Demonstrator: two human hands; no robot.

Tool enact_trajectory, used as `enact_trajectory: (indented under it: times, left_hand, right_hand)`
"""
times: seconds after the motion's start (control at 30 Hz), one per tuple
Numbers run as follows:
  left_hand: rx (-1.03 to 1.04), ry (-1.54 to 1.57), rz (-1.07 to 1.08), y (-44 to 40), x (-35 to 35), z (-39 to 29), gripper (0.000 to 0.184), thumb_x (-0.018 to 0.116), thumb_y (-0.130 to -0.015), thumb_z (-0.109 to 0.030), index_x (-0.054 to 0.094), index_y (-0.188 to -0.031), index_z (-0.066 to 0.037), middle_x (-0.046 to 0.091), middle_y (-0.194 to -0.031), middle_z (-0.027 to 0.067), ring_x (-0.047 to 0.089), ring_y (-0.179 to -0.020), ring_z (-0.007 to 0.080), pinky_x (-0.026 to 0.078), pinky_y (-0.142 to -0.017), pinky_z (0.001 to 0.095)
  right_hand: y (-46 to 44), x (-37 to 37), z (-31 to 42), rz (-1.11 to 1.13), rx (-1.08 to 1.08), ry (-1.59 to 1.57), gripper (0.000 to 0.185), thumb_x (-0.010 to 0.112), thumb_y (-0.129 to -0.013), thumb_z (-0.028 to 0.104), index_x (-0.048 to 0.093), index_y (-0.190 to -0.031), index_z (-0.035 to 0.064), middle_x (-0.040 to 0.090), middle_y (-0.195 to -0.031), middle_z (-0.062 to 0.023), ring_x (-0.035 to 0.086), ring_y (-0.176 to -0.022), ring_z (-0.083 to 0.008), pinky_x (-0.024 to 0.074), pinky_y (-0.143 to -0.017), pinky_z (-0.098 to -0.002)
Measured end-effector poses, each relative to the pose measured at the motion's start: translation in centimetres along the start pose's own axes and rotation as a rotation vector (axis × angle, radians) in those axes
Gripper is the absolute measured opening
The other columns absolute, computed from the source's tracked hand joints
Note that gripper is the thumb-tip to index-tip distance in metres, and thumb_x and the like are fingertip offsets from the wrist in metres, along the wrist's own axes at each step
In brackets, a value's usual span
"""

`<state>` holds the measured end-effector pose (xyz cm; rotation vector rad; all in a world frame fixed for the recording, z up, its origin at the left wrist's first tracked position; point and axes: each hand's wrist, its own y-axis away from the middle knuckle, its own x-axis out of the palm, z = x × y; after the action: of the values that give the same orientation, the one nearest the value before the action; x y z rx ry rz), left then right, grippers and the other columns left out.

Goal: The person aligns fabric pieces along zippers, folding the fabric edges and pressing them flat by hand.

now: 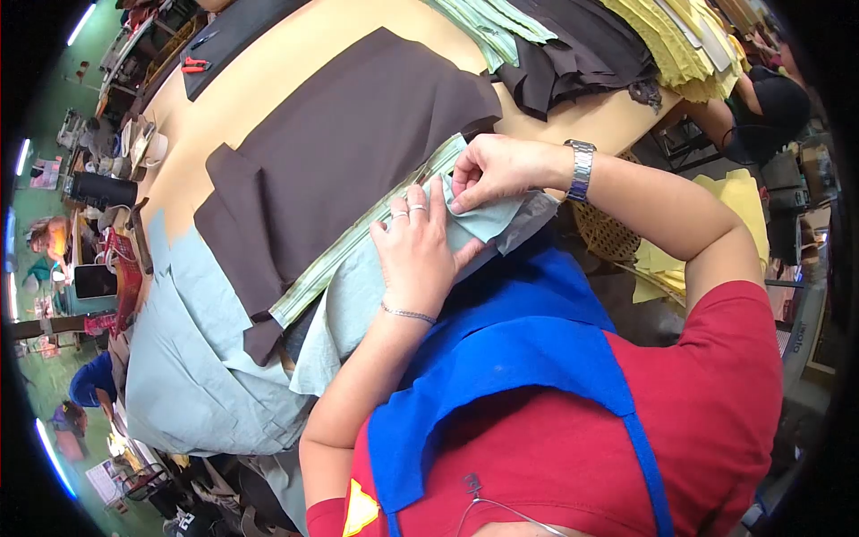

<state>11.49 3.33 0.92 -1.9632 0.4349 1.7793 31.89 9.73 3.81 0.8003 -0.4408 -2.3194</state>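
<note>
Clearly, loose layers near the lap are the weak spot

Nearest, at lower centre, the blue apron meets hanging folds; these could snag or drag the work askew. At centre, the left hand lies flat, fingers spread, over the striped strip and pale green cloth. If its pressure eases, the layers could slide apart. Just beside it, the right hand pinches that cloth between thumb and finger; an uneven tug might pucker the edge. Its fingertips hide the exact grip, and whatever lies beneath both palms is out of sight. Beyond, the dark brown cloth spreads over the worktop, its folded corner liable to get trapped under the strip. At upper right, the yellow stack is partly cut off by the dark rim.
</note>
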Motion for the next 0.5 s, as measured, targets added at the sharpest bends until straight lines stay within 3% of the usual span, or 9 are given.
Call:
enact_trajectory:
  times: [0.17,0.3,0.4,0.5]
  left_hand:
    - [-0.022,0.003,0.042,0.0,-0.1,-0.2,0.096,0.076,-0.072,-0.063,0.047,-0.148,-0.011,0.054,-0.137,0.0127,0.055,-0.119,0.0279,0.043,-0.087,0.0463]
    - [-0.019,0.01,0.011,0.1,0.1,-0.3,0.096,0.071,-0.074,-0.069,0.049,-0.147,-0.01,0.054,-0.137,0.0141,0.055,-0.119,0.028,0.044,-0.086,0.0461]
    - [-0.007,-0.001,-0.092,0.3,0.9,-0.2,0.098,0.065,-0.076,-0.076,0.052,-0.145,-0.008,0.055,-0.135,0.0146,0.056,-0.118,0.028,0.044,-0.085,0.0459]
    - [-0.004,-0.001,-0.082,0.2,0.9,-0.2,0.1,0.06,-0.076,-0.08,0.053,-0.144,-0.007,0.056,-0.134,0.0151,0.055,-0.117,0.0282,0.044,-0.085,0.0456]
  right_hand:
    - [-0.5,0.7,-0.3,-0.059,-0.077,0.109,0.026,0.08,-0.085,0.027,0.07,-0.086,0.0036,0.066,-0.076,0.001,0.058,-0.068,-0.0063,0.0492,-0.059,-0.0263]
    - [-0.1,-0.4,0.0,0.031,0.141,-0.317,0.02,0.079,-0.083,0.02,0.061,-0.083,0.0126,0.058,-0.074,0.0075,0.05,-0.062,-0.0018,0.038,-0.051,-0.0218]
    - [0.3,-1.5,0.3,0.112,0.241,-0.481,0.018,0.078,-0.082,0.018,0.06,-0.084,0.0121,0.057,-0.072,0.0071,0.051,-0.064,-0.0028,0.0398,-0.052,-0.0216]
    - [0.7,-3.1,0.7,0.044,0.145,-0.071,0.02,0.076,-0.084,0.023,0.063,-0.086,0.0075,0.06,-0.072,0.0034,0.055,-0.068,-0.0055,0.0446,-0.057,-0.0245]
